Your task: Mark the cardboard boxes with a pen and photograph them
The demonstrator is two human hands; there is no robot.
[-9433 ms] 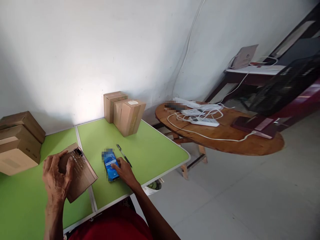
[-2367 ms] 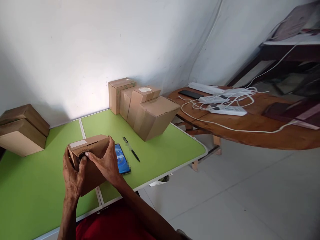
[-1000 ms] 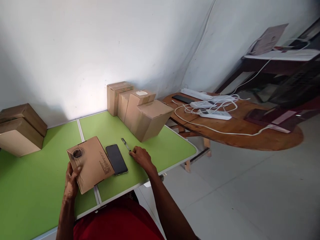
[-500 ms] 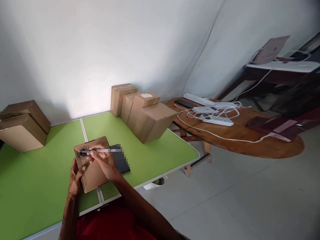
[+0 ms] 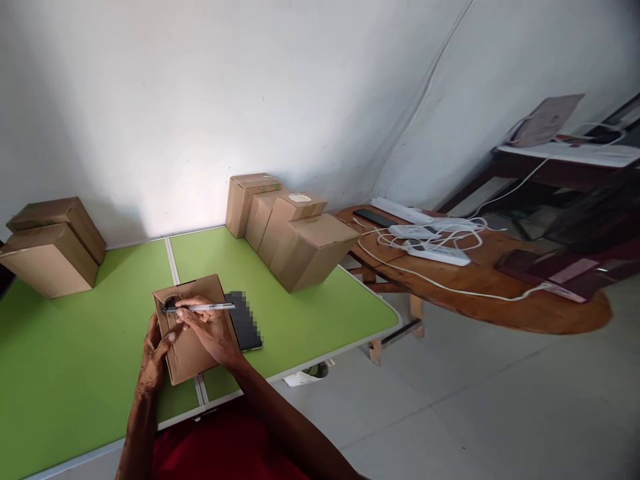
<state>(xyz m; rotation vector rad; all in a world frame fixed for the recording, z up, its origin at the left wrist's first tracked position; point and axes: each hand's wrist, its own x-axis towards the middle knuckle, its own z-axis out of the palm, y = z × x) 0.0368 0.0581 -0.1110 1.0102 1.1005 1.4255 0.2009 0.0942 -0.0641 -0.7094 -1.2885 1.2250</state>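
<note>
White plaster walls fill the upper half of the frame, and we note a pale floor across the lower right. Below the walls, the green folding table [image 5: 75,347] occupies the lower left; it is the work surface, and we see a seam running down its middle. To the right of centre stands a round wooden table [image 5: 500,293] carrying white power strips [image 5: 435,252] and loose cables, kept apart from the work surface.

Next in size are the cardboard boxes. We count a row of boxes [image 5: 295,233] against the wall at the centre of the frame, and a stack of two boxes [image 5: 50,247] at the left edge. Both groups sit at the far side of the table, which leaves the near edge free for handling.

At the lower centre-left, a small box [image 5: 190,347] lies flat on the table across the seam, within easy reach of both arms. The left hand [image 5: 153,350] is curled against its left side with the thumb on top, which we judge steadies it. The right hand [image 5: 210,330] is closed in a writing grip around a pen [image 5: 200,307]; the pen lies nearly level, its tip pointing left at a dark round mark near the top left corner of the small box.

Just to the right of the small box, touching or nearly touching it, a phone [image 5: 245,323] lies flat with its screen up.
</note>
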